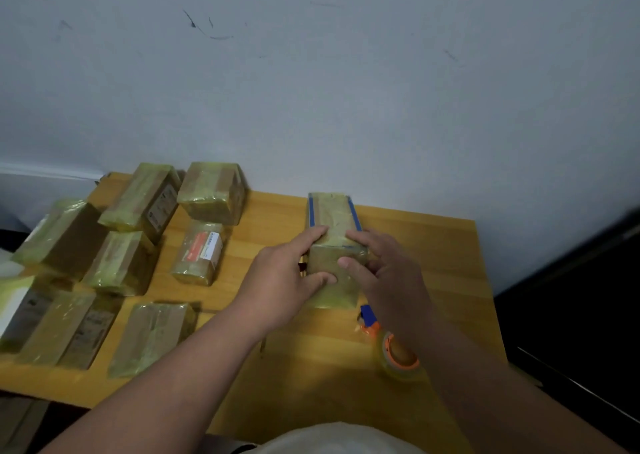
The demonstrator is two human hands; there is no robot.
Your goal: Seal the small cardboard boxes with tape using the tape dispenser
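Note:
A small cardboard box [333, 218] with blue edge stripes and yellowish tape over it stands on the wooden table [433, 246], near the wall. My left hand [284, 280] holds its left side, fingers on top and thumb on the near face. My right hand [384, 266] holds the right side the same way. An orange and blue tape dispenser [391, 346] with a clear tape roll lies on the table just below my right forearm, with neither hand on it.
Several taped boxes [207, 194] cover the left half of the table, one with a red and white label [202, 249]. A grey wall rises behind. Dark furniture [588, 315] stands beyond the table's right edge.

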